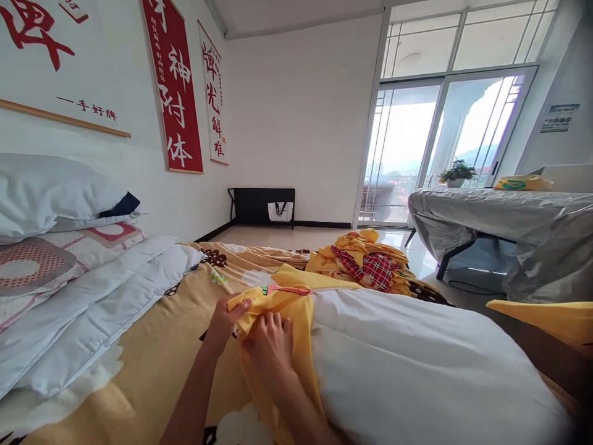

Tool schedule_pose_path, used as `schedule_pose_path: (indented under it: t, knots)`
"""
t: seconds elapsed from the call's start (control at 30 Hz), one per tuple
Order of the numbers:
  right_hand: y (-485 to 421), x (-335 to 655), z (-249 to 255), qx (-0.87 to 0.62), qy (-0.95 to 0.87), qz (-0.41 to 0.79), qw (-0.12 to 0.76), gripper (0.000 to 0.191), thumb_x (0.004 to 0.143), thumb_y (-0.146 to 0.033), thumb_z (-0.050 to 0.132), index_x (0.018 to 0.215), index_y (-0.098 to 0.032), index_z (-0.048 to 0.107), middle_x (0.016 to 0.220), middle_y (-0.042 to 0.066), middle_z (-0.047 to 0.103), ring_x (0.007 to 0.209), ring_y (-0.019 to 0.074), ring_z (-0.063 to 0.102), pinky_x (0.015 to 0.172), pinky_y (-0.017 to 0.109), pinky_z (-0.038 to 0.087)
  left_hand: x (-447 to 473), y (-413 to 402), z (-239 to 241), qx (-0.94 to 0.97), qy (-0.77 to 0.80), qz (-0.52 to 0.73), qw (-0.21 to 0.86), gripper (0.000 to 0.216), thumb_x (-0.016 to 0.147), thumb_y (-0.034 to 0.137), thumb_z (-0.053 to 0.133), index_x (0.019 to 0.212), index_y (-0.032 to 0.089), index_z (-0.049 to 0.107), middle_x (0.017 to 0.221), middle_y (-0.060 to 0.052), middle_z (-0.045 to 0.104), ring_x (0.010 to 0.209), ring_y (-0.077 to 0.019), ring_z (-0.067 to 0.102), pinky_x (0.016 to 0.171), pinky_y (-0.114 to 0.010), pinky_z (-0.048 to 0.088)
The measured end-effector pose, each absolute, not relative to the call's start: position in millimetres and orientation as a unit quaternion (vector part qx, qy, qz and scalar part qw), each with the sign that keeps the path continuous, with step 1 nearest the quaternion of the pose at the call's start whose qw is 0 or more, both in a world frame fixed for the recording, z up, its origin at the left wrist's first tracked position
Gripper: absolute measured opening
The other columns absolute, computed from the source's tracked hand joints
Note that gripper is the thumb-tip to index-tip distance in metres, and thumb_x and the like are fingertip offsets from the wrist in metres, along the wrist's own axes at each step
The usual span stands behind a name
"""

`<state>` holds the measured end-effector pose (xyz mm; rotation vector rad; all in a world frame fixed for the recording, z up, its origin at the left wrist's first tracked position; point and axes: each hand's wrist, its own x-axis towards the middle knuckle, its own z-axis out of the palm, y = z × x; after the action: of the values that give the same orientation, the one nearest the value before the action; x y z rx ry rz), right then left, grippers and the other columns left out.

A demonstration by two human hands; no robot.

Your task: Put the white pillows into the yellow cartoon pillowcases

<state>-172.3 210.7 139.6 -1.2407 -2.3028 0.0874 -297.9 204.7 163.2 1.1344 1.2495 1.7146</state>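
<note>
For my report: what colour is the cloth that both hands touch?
Yellow; the cloth shows best in the head view.

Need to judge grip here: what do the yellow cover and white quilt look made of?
Yellow cover: thin matte cloth, perhaps cotton; it creases finely where the left hand pinches it, with the right hand resting on it. White quilt: padded, soft matte fabric; it bulges in smooth rounded folds.

The nearest cover is bright yellow, with a small pink and green motif by its edge. The duvet beside it is plain white. Your bed sheet is tan-yellow with white patches and dark brown flower shapes. The heap beyond mixes yellow with red-and-white check. The hanging banner is red with white characters.
</note>
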Motion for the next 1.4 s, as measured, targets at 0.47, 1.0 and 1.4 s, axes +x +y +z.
schedule_pose_path:
  t: [0.47,1.0,1.4]
  knots:
    - [232,-160,119,-0.443,-0.761,0.19,0.435,0.015,0.081,-0.016,0.052,0.071,-0.019,0.062,0.068,0.0,0.067,0.067,0.0152,0.057,0.068,0.026,0.035,-339,213,145,0.303,0.27,0.729,0.552,0.025,0.074,0.038,0.065,0.088,0.018,0.064,0.079,-0.002,0.068,0.069,-0.0156,0.064,0.058,-0.026,0.051]
    - [209,-113,166,-0.326,-0.692,0.211,0.609,0.022,0.086,-0.027,0.053,0.068,-0.018,0.062,0.062,-0.001,0.058,0.059,0.011,0.049,0.059,0.023,0.037,-255,191,166,0.63,0.492,0.473,0.37,0.031,0.076,0.034,0.059,0.1,0.016,0.062,0.082,-0.003,0.061,0.068,-0.0148,0.054,0.058,-0.024,0.046]
    - [196,-100,174,-0.373,-0.725,0.145,0.561,0.016,0.087,-0.032,0.054,0.085,-0.02,0.063,0.078,0.001,0.066,0.061,0.0125,0.059,0.057,0.024,0.041,-267,218,141,0.606,0.441,0.621,0.229,0.025,0.075,0.03,0.064,0.097,0.018,0.064,0.095,-0.006,0.064,0.086,-0.0198,0.059,0.083,-0.032,0.047]
